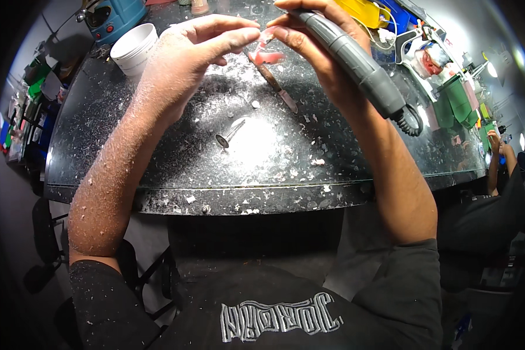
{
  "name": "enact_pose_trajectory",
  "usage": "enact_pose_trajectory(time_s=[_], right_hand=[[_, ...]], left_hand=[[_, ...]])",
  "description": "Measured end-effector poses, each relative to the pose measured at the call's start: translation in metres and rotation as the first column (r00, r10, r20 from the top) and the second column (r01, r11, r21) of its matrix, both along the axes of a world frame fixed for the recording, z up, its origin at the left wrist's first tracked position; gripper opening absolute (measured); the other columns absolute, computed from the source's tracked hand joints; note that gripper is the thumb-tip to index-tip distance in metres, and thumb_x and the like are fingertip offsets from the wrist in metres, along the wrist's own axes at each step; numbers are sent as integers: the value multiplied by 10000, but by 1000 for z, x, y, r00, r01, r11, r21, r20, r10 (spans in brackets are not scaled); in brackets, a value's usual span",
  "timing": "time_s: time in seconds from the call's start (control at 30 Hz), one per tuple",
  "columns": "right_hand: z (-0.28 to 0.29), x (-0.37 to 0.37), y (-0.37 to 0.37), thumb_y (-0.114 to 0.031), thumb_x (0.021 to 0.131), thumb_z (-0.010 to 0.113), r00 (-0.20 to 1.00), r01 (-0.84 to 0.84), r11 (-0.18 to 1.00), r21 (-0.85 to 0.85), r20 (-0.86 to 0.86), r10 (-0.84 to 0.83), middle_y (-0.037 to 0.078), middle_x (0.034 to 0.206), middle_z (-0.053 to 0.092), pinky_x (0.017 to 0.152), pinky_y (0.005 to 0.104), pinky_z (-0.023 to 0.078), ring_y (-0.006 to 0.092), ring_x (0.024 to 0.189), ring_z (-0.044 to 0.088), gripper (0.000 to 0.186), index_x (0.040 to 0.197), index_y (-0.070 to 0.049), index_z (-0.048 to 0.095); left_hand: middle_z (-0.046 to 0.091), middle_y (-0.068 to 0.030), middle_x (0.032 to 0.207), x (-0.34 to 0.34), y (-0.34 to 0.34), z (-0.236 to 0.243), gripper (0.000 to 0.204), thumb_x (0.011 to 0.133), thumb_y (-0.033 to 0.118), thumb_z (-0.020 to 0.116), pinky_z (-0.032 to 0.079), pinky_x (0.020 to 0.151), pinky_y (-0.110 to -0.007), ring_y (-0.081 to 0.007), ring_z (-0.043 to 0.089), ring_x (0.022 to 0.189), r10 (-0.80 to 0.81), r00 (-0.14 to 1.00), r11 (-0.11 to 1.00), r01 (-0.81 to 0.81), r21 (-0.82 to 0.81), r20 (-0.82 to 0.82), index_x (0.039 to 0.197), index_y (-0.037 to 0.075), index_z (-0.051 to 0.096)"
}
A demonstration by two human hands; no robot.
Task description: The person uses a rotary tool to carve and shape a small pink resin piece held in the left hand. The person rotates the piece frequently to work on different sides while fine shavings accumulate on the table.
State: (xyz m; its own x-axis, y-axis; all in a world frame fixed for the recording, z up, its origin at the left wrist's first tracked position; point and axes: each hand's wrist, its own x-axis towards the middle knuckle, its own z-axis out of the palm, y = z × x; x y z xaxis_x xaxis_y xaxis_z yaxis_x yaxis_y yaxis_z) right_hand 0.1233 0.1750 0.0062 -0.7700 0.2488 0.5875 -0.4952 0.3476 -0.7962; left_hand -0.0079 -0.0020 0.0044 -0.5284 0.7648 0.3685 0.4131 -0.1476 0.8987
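In my right hand [326, 44] lies a thick grey rotary handpiece [356, 64], its coiled cord at the rear end. The right thumb and fingertips are brought together near a small pink piece [266, 57], blurred and partly glossy. My left hand [201, 44] is closed in a pinch beside it, thumb against index finger, at the piece's upper end. White dust and crumbs coat the left hand and forearm. Below the hands, a knife [268, 77] with a brown handle rests on the black table [186, 151]. A metal disc on a shank [230, 134] lies nearer to me.
At the back left stand a white tub [134, 51] and a blue machine [115, 20]. Yellow [359, 13] and blue [399, 17] items and a clear bag [431, 61] fill the back right. Another person's arm [499, 154] shows at far right. Dust and shavings are scattered across the table.
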Motion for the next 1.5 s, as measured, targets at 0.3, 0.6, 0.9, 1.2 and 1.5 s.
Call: enact_pose_trajectory(time_s=[0.3,0.6,0.9,1.2,1.5], right_hand=[[12,12,-27,-52,896,773,981,191,951,244,-9,-194,103,1206,673,964,296,566,175,1128,675,419,1274,-42,592],[6,4,-9,-128,881,817,978,204,945,254,-8,-209,81,1086,702,887,282,555,137,1010,675,368,1190,-30,643],[0,-2,9,-54,966,693,1000,5,971,-238,26,2,107,1259,633,985,328,577,167,1090,663,284,1229,-26,589],[-5,-5,14,-88,983,688,995,-74,930,-361,39,94,106,1084,662,856,312,592,151,937,684,303,1252,-23,566],[0,-2,10,-107,939,763,996,-85,992,-88,-5,85,128,1047,675,740,271,569,139,872,671,354,1220,-4,573]], left_hand=[[742,-88,1078,-1,-2,-13,394,1001,322,700,551,966,-274,-132,702,999,-129,791,992,112,65,598,1209,-12,695],[691,-62,1137,3,2,-8,377,973,323,717,544,945,-297,-144,645,1071,-41,959,999,35,27,282,1196,22,674],[742,-89,1122,4,3,-9,345,909,222,816,549,969,-297,-143,697,1050,105,986,992,-94,85,-132,1162,10,715],[762,-86,1074,2,1,-6,319,961,212,751,540,925,-276,-139,704,1030,-37,999,996,37,80,-6,1209,13,724],[755,-103,1058,12,4,-6,269,988,219,697,530,977,-318,-180,711,1040,93,983,990,-75,123,-155,1153,7,719]])
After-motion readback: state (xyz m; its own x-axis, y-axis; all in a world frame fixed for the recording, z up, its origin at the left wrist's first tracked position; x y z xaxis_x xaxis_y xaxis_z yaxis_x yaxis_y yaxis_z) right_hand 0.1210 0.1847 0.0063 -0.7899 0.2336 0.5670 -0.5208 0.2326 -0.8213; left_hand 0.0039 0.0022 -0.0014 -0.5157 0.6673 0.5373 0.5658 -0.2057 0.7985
